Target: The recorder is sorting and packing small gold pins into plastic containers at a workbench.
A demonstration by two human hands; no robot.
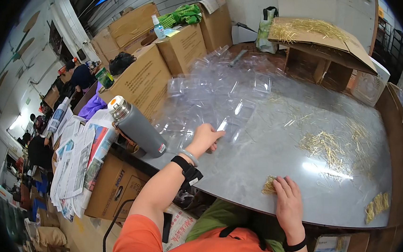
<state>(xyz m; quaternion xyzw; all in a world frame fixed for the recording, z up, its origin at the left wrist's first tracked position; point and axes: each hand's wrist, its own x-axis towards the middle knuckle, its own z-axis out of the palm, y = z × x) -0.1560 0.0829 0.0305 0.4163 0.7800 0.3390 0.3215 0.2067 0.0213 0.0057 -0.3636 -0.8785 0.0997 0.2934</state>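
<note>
My left hand [205, 138] reaches to the near edge of a spread of clear plastic boxes [213, 91]. Its fingers are curled and pinch the rim of one clear plastic box [233, 132]; transparency makes its outline hard to follow. By the table's front edge, my right hand [289, 201] lies flat with fingers stretched out. A small bundle of gold wire pins [269, 185] rests just left of its fingertips, seemingly touching them. Loose gold wire pins [325, 147] are scattered over the right half of the grey table [260, 164]. Another bundle [377, 207] lies at the right corner.
A grey thermos [137, 128] stands left of my left forearm. Cardboard boxes [141, 81] line the far left side, one bearing a spray bottle [158, 28]. A cardboard shelf [321, 45] topped with gold pins stands at the back right. Newspapers [73, 158] are stacked at left.
</note>
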